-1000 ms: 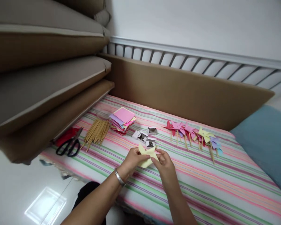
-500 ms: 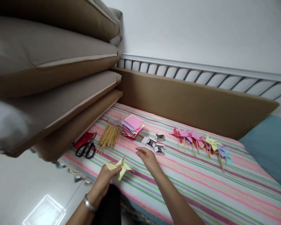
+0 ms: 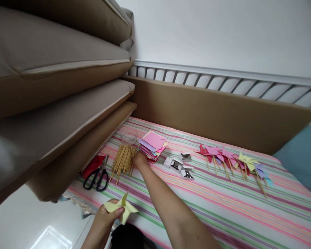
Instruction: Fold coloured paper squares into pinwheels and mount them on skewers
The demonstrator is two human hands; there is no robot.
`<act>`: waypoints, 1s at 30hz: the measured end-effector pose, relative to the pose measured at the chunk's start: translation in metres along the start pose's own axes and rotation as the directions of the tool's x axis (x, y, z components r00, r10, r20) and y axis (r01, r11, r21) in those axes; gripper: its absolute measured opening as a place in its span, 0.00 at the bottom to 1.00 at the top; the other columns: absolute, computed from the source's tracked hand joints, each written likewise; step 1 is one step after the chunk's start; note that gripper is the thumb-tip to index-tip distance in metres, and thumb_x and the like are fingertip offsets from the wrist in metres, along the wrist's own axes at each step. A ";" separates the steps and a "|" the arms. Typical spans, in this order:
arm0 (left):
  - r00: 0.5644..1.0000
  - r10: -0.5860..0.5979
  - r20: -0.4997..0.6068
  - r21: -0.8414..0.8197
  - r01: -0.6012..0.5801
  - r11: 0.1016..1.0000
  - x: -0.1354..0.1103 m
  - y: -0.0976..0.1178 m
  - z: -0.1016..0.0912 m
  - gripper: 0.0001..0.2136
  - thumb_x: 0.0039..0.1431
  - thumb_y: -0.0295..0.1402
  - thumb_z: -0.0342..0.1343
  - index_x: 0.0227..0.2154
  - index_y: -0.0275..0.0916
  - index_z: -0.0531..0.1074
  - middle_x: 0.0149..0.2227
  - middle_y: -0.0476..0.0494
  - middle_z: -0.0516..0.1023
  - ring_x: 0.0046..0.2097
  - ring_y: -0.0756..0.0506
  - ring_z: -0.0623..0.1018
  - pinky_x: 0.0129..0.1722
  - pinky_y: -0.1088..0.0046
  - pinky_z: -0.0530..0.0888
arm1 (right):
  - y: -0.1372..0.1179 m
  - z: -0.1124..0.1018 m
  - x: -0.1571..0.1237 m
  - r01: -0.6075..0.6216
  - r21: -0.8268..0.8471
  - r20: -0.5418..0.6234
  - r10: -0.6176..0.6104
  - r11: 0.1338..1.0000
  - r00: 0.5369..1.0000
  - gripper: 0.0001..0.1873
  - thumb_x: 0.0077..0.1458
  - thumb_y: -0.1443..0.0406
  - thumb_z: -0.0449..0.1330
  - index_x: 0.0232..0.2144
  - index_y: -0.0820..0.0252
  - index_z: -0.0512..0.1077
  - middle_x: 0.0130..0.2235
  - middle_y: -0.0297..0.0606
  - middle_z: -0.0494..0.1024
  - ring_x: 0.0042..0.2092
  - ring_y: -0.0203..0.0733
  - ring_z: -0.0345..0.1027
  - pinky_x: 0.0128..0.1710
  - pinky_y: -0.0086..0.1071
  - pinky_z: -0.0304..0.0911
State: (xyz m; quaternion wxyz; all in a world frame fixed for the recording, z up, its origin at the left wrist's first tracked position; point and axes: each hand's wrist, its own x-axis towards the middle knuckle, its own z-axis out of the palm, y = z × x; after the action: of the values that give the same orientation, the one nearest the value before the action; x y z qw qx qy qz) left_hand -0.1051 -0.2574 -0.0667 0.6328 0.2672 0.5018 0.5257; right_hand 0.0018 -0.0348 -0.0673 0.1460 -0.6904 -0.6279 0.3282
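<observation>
— Across the striped bed [image 3: 223,214], why is everything laid out in one row?
— Probably for easy reach. The right hand [image 3: 139,159] lies on the sticks [image 3: 123,160]. I cannot tell whether its grip is closed.
— And the left hand [image 3: 101,220]?
— At the bed's near edge, well apart from the sticks. Its grip pinches the yellow pinwheel [image 3: 125,208], likely to keep the folds gathered.
</observation>
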 end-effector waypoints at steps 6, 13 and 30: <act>0.998 0.019 0.061 -0.059 -0.016 0.998 0.011 0.003 0.017 0.11 0.37 0.36 0.67 0.24 0.36 0.74 0.23 0.50 0.75 0.29 0.49 0.71 0.31 0.75 0.64 | 0.032 -0.031 -0.030 0.039 0.189 -0.033 -0.034 0.981 0.999 0.09 0.52 0.62 0.60 0.27 0.64 0.72 0.29 0.36 0.75 0.35 0.39 0.70 0.36 0.34 0.65; 0.938 0.095 0.334 -0.077 -0.073 0.994 0.039 0.018 0.105 0.10 0.40 0.32 0.66 0.25 0.34 0.74 0.24 0.48 0.74 0.29 0.49 0.71 0.32 0.74 0.65 | 0.138 -0.102 -0.138 0.017 0.601 -0.019 -0.006 0.799 1.000 0.12 0.45 0.57 0.59 0.25 0.61 0.67 0.19 0.30 0.70 0.18 0.31 0.60 0.17 0.25 0.53; 0.768 0.003 0.641 0.030 -0.030 0.999 0.098 -0.017 0.225 0.08 0.36 0.31 0.68 0.20 0.35 0.75 0.26 0.45 0.76 0.31 0.46 0.74 0.38 0.68 0.68 | 0.206 -0.185 -0.150 0.341 0.934 -0.352 0.119 0.104 0.928 0.09 0.43 0.63 0.65 0.27 0.58 0.68 0.24 0.29 0.70 0.26 0.32 0.63 0.29 0.29 0.61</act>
State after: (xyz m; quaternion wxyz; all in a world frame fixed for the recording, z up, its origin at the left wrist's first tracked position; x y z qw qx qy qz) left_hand 0.1023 -0.1287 -0.0365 0.7560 0.4468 0.2638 0.3990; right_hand 0.2791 -0.1753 -0.0158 0.6983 -0.4103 -0.2635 0.5240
